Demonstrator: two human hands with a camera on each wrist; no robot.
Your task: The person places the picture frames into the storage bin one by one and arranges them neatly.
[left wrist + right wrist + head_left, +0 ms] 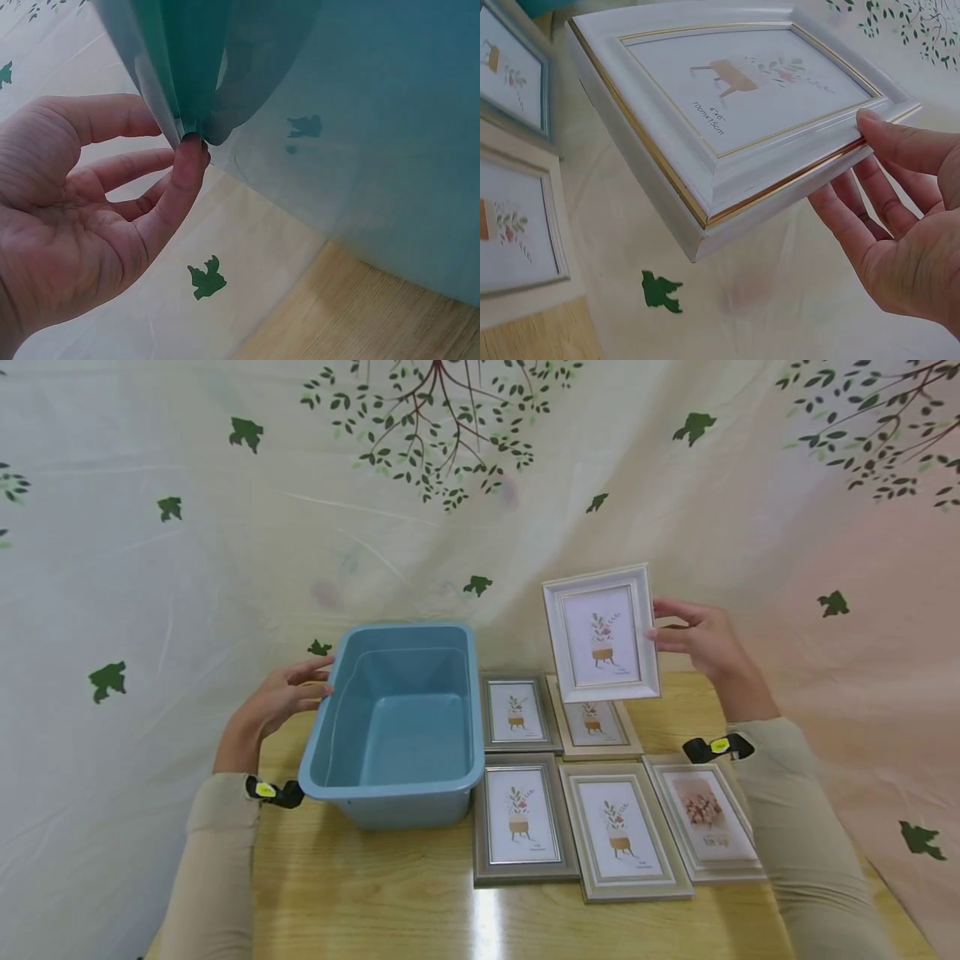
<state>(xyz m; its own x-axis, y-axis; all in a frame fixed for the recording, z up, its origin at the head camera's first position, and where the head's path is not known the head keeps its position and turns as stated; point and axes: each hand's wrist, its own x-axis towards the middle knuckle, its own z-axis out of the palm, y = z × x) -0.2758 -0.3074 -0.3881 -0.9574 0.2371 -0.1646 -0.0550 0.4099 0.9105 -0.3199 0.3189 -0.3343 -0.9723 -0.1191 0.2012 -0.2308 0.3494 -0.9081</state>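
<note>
A white picture frame (555,635) with a thin gold line is held up by the right hand (705,639), which pinches its right edge. In the right wrist view the thumb of the right hand (907,202) lies on the front of the white frame (757,165), the other fingers behind it. The left hand (281,693) grips the left rim of an empty blue basin (405,791). Seen from the left wrist, the fingers of the left hand (105,195) are curled at the rim of the basin (375,150).
On the wooden table (375,893), right of the basin, several picture frames lie face up in two rows, among them a grey-brown one (567,852), a beige one (678,885) and one with a flower photo (712,870). A leaf-patterned cloth (375,552) hangs behind.
</note>
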